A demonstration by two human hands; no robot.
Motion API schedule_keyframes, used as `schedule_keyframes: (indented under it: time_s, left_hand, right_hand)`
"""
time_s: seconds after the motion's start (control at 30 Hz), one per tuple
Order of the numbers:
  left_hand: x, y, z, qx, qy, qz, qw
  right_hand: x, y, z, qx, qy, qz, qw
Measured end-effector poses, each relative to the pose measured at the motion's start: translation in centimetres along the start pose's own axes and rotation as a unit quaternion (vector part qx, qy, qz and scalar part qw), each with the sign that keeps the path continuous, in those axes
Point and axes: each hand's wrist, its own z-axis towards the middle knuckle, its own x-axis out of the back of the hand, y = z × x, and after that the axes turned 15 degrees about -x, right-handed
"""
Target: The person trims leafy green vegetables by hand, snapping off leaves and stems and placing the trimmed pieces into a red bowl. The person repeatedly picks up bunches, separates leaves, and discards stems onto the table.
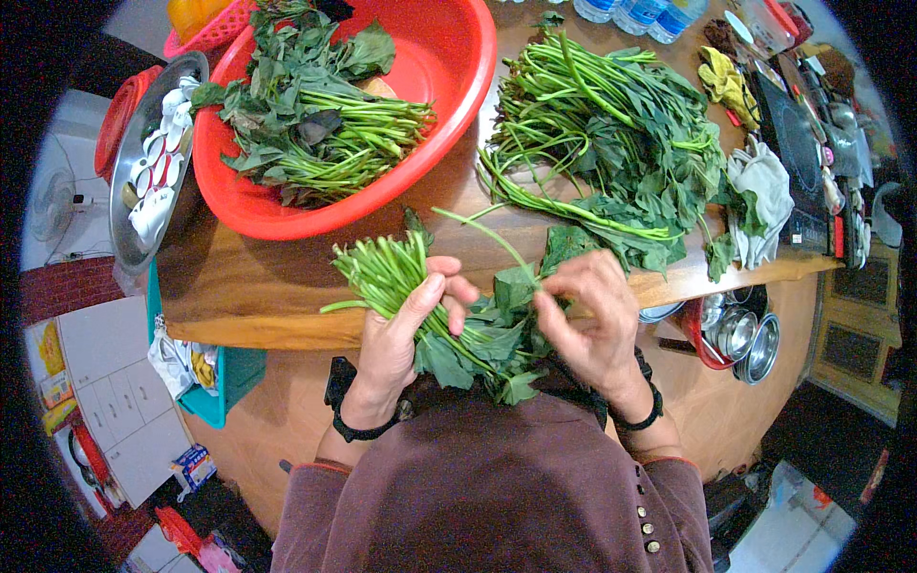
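A thick bundle of leafy green stems lies in my left hand, which is wrapped around it in front of my body. The cut ends point up and left, and the leaves hang down to the right. My right hand pinches a single stem between thumb and fingers, with a leaf near the grip. Beyond my right hand a large heap of the same greens is spread on the wooden table. To the upper left, a red plastic basin holds another pile of greens.
Left of the basin stands a metal tray with white items. Grey cloth gloves, a yellow glove and a black cooktop are on the right. Water bottles stand at the back. Metal pots sit below the table's right edge.
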Motion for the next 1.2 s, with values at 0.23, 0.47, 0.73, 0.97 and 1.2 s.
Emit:
schedule_keyframes:
  time_s: [0.23,0.47,0.73,0.97,1.2]
  left_hand:
    - [-0.7,0.0,0.4,-0.008,-0.028,-0.015,0.999]
    - [-0.4,-0.8,-0.1,-0.014,-0.001,-0.097,0.995]
    - [-0.9,-0.7,-0.6,-0.066,-0.027,-0.056,0.996]
    - [-0.4,-0.9,-0.9,-0.092,-0.087,-0.064,0.990]
    - [0.0,-1.0,-0.6,-0.060,-0.040,-0.065,0.995]
  right_hand:
    - [-0.9,-1.6,-1.4,0.037,-0.104,0.011,0.994]
    - [-1.1,-0.7,-1.1,0.030,-0.160,0.020,0.986]
    - [0.1,3.4,3.8,0.034,0.069,-0.181,0.980]
    - [-0.5,4.9,5.6,0.037,0.057,-0.256,0.964]
    - [-0.4,4.5,5.5,0.044,0.054,-0.198,0.978]
